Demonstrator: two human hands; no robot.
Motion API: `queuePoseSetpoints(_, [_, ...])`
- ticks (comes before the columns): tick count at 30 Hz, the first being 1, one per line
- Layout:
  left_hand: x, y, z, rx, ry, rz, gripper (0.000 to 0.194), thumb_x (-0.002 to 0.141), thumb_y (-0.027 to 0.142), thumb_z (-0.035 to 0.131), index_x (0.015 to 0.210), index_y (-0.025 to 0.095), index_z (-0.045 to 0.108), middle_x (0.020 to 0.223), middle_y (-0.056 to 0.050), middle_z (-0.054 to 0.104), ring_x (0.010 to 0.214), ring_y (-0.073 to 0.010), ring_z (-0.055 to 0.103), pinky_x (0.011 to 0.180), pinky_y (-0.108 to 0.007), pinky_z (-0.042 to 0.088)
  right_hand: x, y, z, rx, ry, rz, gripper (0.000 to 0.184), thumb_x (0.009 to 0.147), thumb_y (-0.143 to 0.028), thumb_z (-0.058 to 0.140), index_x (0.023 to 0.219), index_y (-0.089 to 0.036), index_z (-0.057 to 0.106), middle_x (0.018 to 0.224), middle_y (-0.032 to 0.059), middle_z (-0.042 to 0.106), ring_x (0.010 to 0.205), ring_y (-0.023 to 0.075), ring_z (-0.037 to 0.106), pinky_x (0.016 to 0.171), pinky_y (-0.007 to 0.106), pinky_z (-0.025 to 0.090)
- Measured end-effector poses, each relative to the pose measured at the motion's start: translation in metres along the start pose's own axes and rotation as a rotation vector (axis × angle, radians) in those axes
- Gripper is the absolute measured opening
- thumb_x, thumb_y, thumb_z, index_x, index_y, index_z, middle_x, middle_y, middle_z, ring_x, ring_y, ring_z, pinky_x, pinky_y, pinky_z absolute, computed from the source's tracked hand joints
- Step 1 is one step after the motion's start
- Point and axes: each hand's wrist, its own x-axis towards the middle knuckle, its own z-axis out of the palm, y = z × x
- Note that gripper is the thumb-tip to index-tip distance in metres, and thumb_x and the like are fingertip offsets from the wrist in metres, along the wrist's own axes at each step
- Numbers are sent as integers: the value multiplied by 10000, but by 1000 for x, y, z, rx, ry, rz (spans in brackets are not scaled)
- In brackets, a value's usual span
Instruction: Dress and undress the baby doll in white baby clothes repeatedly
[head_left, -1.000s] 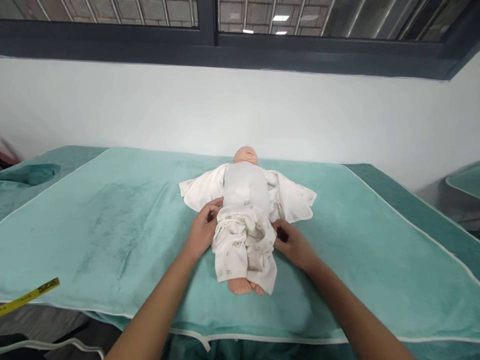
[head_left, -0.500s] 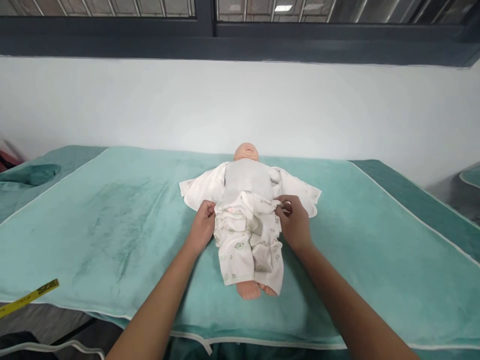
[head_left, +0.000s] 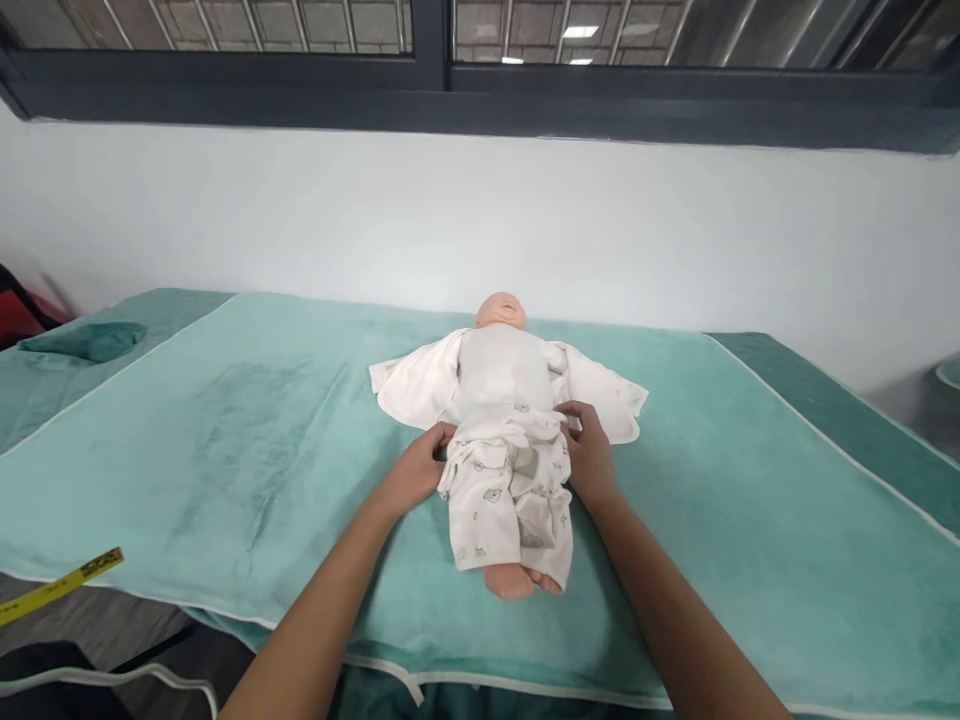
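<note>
A baby doll (head_left: 501,310) lies on its back, head toward the wall and feet toward me. Spread under its grey-white torso is a white shirt (head_left: 424,378), with sleeves out to both sides. White printed pants (head_left: 484,515) cover its legs and are bunched at the waist; the bare feet (head_left: 510,580) stick out of the cuffs. My left hand (head_left: 418,465) pinches the pants' edge at the left hip. At the right hip, my right hand (head_left: 589,450) has its fingers closed on the waistband.
A teal padded cover (head_left: 225,450) with white piping lies under the doll. Behind it rise a white wall (head_left: 480,220) and a dark window frame (head_left: 300,95). A yellow strip (head_left: 64,585) is at the lower left, near the cover's front edge.
My left hand has shifted lower along the left hip, its thumb and fingers wider apart. The pants' waist looks flatter. The whole view has shifted slightly.
</note>
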Motion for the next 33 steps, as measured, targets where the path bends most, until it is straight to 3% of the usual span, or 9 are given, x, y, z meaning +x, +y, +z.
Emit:
queuePoseSetpoints(3, [8,-5,5,18,204,19,113,686,193,605,771,190,530,710,40,525,691,-125,462,639,-228,377,3,11,3,69,-51,-121,411,820,-316,533,1221,-229,521,1277,119,555,951,218,623,827,383,511])
queuePoseSetpoints(6, [20,-7,10,-13,438,76,103,712,197,558,747,200,461,694,46,483,661,-115,431,619,-223,357,5,20,5,92,-85,-265,513,823,-303,567,1326,-249,482,1437,127,450,1227,262,528,994,439,459])
queuePoseSetpoints(11, [43,0,17,39,680,179,105,732,185,540,817,211,484,795,16,534,740,-138,497,689,-251,410,3,19,3,47,-131,-373,624,846,-335,585,1440,-280,401,1530,91,369,1412,265,342,1132,465,338])
queuePoseSetpoints(13, [50,4,18,48,649,234,164,736,181,538,898,208,538,940,-25,602,865,-163,556,783,-283,444,1,15,3,59,-139,-359,619,845,-336,584,1435,-269,410,1496,101,420,1371,262,405,1100,449,381])
queuePoseSetpoints(16, [59,6,14,-38,478,265,319,737,214,561,1054,205,590,1154,-70,631,1061,-202,578,917,-325,446,2,10,2,39,-117,-342,547,830,-291,573,1368,-241,487,1359,109,555,1248,252,523,1036,424,431])
queuePoseSetpoints(20, [69,8,0,-82,332,175,379,688,254,612,1059,185,650,1081,-68,684,993,-223,614,906,-343,462,24,-3,-3,-47,-165,-340,446,776,-187,504,1210,-212,607,1191,94,651,1113,243,590,964,394,452])
queuePoseSetpoints(23, [81,14,-10,-46,334,147,286,667,257,602,929,174,682,976,-51,704,937,-224,617,876,-337,467,55,-17,-11,-145,-238,-324,321,734,-163,473,968,-215,688,996,55,703,963,236,612,855,357,455])
queuePoseSetpoints(27, [104,18,-15,-15,402,71,212,691,271,535,824,179,672,870,-39,699,922,-231,613,831,-331,468,86,-21,-8,-62,-251,-138,130,702,-233,519,716,-202,644,723,-2,652,752,195,562,698,296,414])
queuePoseSetpoints(33, [111,-4,-8,-11,407,-24,142,663,257,556,758,176,625,775,-28,673,793,-206,599,702,-298,454,83,3,12,28,-112,10,202,764,-366,484,809,-200,589,728,-4,623,704,178,536,619,277,405])
